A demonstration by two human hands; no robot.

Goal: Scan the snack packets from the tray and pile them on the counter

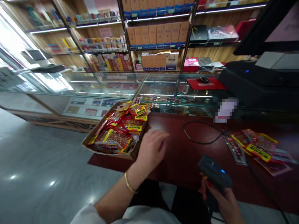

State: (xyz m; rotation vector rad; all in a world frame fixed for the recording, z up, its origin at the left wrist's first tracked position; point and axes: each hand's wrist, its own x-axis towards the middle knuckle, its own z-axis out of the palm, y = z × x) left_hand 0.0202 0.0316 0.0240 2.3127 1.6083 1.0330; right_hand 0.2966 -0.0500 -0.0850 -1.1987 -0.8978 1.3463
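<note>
My left hand (153,146), with a gold bangle on its wrist, is over the dark red tabletop beside the right side of an open cardboard box (130,155). Its fingers are slightly blurred and loosely bent, the thumb apart from them, and no item shows in them. Snack packets (116,137) in red, yellow and clear wrapping fill the box. In my right hand (224,199) is a dark barcode scanner (215,172) with a blue light lit, its handle wrapped by my fingers. More snack packets (259,149) lie in a loose pile to the scanner's right.
A black cable (203,143) loops across the tabletop (174,155). Behind it runs a glass display counter (163,84) bearing a red mat (203,84) with a mouse (202,80). Black equipment with a monitor (259,28) stands at right. Stocked shelves (156,18) line the back.
</note>
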